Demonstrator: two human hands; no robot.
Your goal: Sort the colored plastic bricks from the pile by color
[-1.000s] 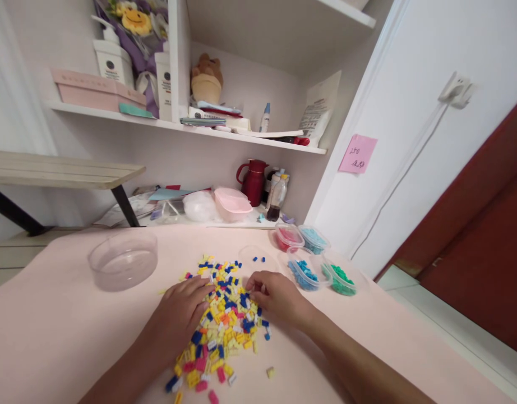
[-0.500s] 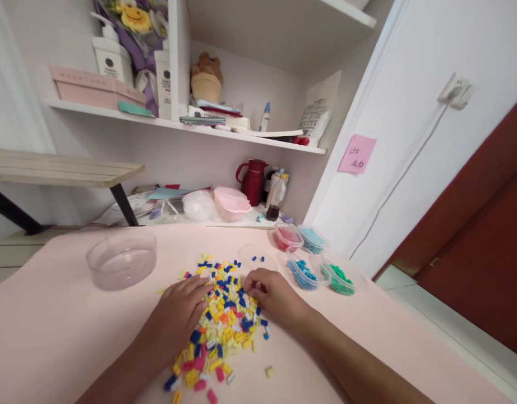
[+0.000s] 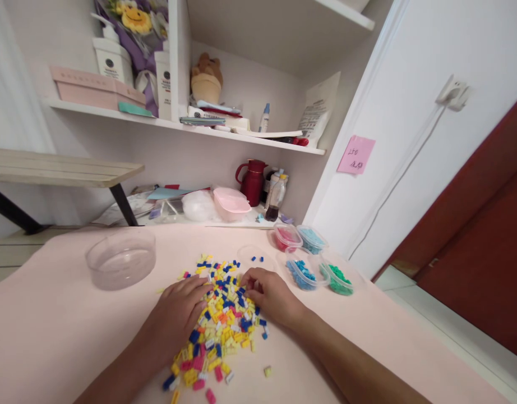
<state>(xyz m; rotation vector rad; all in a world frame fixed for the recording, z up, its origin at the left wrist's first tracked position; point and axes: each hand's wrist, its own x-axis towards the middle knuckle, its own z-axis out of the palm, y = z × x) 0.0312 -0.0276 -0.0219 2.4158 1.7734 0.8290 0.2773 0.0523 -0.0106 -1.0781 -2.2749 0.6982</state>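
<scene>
The small bricks [image 3: 227, 322] lie in a loose, mixed heap on the pink counter [image 3: 52, 342], between the two hands; yellow and dark blue predominate, with pink, white and orange among them. The left hand [image 3: 183, 300] rests palm down at the heap's left edge, fingers extended and loosely spread. The right hand [image 3: 264, 292] is at the heap's upper right edge, thumb and fingers curled toward one another; whether a brick is pinched there I cannot tell. Two dark blue bricks [image 3: 253, 258] sit apart, just beyond that hand. Four clear tubs stand farther right, holding red [image 3: 287, 238], pale blue [image 3: 312, 240], blue [image 3: 301, 275] and green pieces [image 3: 339, 279]. A clear round bowl [image 3: 120, 269] stands left of the heap.
</scene>
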